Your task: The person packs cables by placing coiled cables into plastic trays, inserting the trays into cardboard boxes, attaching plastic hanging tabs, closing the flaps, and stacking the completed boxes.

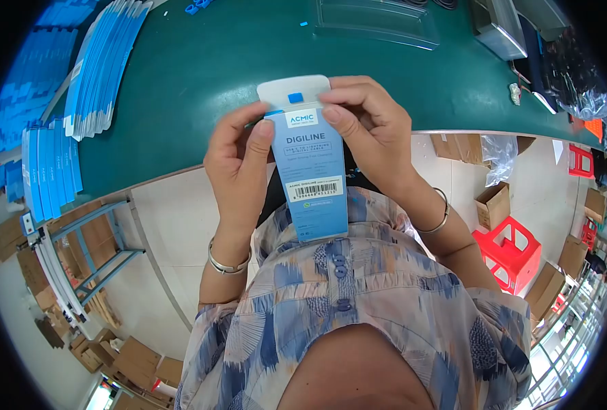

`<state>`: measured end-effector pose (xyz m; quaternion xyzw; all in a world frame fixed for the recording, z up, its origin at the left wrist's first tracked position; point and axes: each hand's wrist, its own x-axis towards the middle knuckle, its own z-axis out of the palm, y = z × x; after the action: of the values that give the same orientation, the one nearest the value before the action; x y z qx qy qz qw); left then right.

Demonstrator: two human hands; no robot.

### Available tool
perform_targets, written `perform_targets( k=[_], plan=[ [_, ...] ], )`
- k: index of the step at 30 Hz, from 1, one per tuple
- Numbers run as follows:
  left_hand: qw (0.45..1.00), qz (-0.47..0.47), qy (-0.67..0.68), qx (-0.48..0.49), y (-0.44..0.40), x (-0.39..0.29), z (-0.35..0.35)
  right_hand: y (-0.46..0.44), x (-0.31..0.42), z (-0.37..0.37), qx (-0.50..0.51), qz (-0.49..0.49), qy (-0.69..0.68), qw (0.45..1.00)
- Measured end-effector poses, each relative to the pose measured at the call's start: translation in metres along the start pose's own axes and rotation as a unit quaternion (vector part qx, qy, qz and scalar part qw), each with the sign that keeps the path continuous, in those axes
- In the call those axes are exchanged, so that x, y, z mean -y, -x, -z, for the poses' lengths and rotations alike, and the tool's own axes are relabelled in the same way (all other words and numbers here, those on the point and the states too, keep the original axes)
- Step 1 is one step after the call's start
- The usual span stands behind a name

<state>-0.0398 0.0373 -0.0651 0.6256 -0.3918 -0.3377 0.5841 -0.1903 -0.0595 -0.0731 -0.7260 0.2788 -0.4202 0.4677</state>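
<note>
A tall blue cable box point(312, 160) stands out in front of my body, its printed face with the DIGILINE lettering and a barcode label turned toward me. Its white top flap point(274, 90) is folded up, and a small blue patch shows on it. My left hand point(239, 160) grips the upper left corner, thumb on the printed face. At the upper right corner my right hand point(372, 130) holds the box between thumb and fingers, close to the flap. What lies inside the box is hidden.
On the green table point(201, 82), stacks of flat blue cartons point(105, 61) lie at the left. A clear plastic tray point(378, 27) is at the back, with a metal bin point(498, 31) to its right. A red stool point(512, 253) stands on the floor at the right.
</note>
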Motion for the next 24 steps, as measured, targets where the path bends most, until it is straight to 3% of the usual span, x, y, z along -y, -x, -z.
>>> perform_targets(
  k=[5, 9, 15, 19, 20, 22, 23, 24],
  plan=[
    [0.997, 0.028, 0.061, 0.033, -0.002, -0.002, 0.0, -0.006, 0.013, 0.013, 0.036, -0.054, -0.055, 0.996],
    [0.991, 0.003, 0.09, 0.1, -0.007, -0.003, 0.0, -0.019, 0.018, 0.028, 0.14, -0.176, -0.066, 0.972],
    [0.988, 0.071, 0.084, 0.104, -0.012, -0.013, 0.001, -0.027, 0.021, 0.03, 0.197, -0.191, -0.085, 0.958],
    [0.996, 0.069, 0.043, 0.041, -0.013, -0.021, -0.007, -0.031, 0.024, 0.026, 0.179, -0.188, -0.017, 0.966],
    [0.999, 0.028, -0.023, 0.017, -0.01, -0.022, -0.01, -0.032, 0.024, 0.022, 0.176, -0.185, -0.017, 0.967],
    [0.996, -0.021, -0.088, -0.007, 0.003, -0.03, -0.02, -0.032, 0.02, 0.009, 0.063, -0.125, -0.054, 0.989],
    [0.957, -0.096, -0.275, -0.01, 0.013, -0.036, -0.026, -0.032, 0.018, 0.003, 0.008, -0.093, -0.074, 0.993],
    [0.877, -0.166, -0.451, -0.018, 0.017, -0.04, -0.031, -0.034, 0.019, 0.0, -0.045, -0.059, -0.095, 0.993]
  ],
)
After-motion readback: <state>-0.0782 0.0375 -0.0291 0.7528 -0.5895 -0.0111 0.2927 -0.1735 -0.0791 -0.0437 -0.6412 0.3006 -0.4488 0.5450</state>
